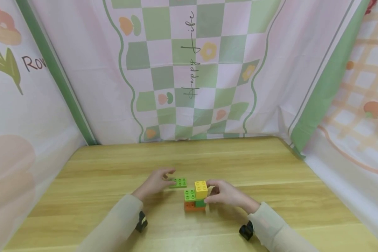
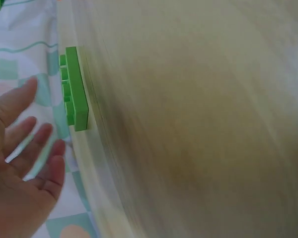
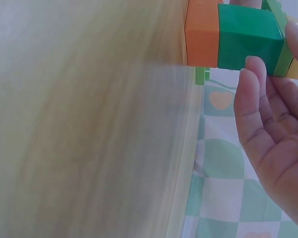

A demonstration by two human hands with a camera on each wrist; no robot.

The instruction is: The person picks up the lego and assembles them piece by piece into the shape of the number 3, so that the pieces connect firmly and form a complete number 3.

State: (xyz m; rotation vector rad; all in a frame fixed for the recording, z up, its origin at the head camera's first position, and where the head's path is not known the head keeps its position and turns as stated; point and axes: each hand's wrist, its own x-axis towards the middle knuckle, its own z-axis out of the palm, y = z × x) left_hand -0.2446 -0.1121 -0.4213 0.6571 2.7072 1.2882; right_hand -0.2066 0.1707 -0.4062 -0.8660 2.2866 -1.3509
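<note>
A narrow gap separates the flat green plate from the nearer block stack. The right hand obstructs the stack's right side, the left hand the plate's left; behind, the tabletop gives wide passage.

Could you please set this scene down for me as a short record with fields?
Stack, bottom to top: orange brick, dark green brick, light green plate, yellow brick
Yellow brick position: on the light green plate's right half
Loose piece: flat green brick on the wooden table, beyond the stack
Left hand: near the flat green brick, not holding it
Right hand: curled around the stack's right side
Backdrop: checkered curtain
</note>
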